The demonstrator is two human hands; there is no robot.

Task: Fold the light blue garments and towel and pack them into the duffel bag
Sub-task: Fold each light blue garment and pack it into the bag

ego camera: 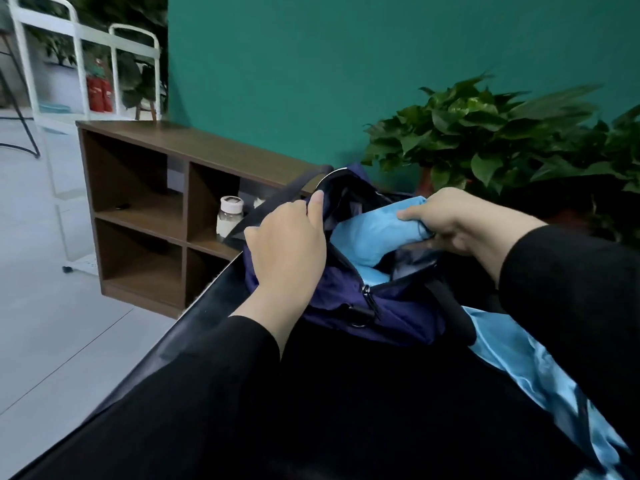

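**Packing a folded blue piece into the bag**

My right hand (450, 220) pinches the near end of a folded light blue garment (374, 233), thumb on top and fingers curled beneath it. The bundle's long axis runs from my grip down and to the left, its rounded far end pointing into the mouth of the duffel bag (398, 317). More light blue cloth lies under it inside the opening.

My left hand (287, 244) grips the bag's left rim, fingers curled over the edge and pulling the opening wide. The navy bag sits on a black table (311, 410), its zipper pull (367, 296) hanging at the near end of the opening, with a dark strap running off behind my left hand.

Another light blue cloth (519, 358) lies spread on the table to the right of the bag, partly under my right sleeve. Beyond the table stand a brown shelf unit (138, 209) holding a white-capped jar (230, 216), and leafy green plants (485, 133) against a teal wall.
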